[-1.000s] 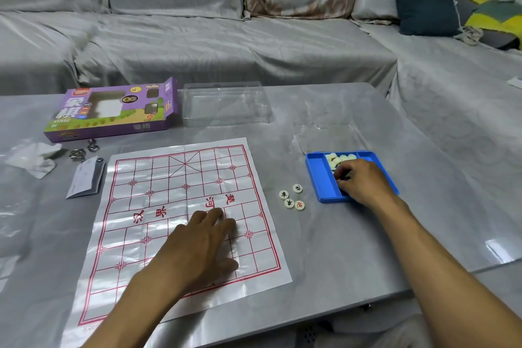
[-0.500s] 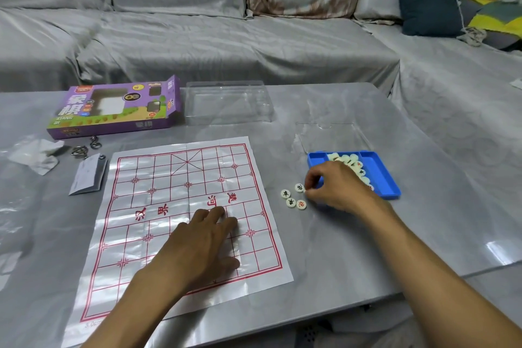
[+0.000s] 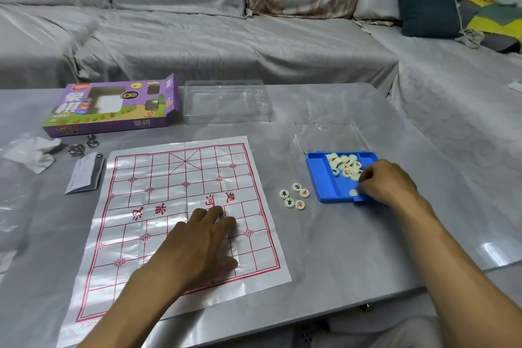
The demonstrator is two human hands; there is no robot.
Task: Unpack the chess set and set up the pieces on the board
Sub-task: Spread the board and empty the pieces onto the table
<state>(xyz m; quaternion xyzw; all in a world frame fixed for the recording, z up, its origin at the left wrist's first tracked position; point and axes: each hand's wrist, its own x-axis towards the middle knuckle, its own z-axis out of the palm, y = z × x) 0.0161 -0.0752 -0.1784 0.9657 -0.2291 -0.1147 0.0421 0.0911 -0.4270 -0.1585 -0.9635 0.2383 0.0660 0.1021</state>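
Board (image 3: 180, 223) laid flat on desk (image 3: 353, 257), long axis running away from the viewer, pressed by flat left hand (image 3: 197, 246), 5 pieces (image 3: 294, 195) grouped beside blue tray (image 3: 322, 178), right hand (image 3: 387, 183) curled inside the tray, grasp unclear.

A single head-worn wide-angle camera looks forward and down, close over the glossy grey desk (image 3: 324, 257), grey-covered sofa (image 3: 226, 45) beyond.

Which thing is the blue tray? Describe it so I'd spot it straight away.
Start at the big paper board with red lines lying on the grey table. Look right, past five loose round pieces, to where the right hand reaches in. The tray is the only bright blue thing there, shallow, with cream pieces heaped at its far end.
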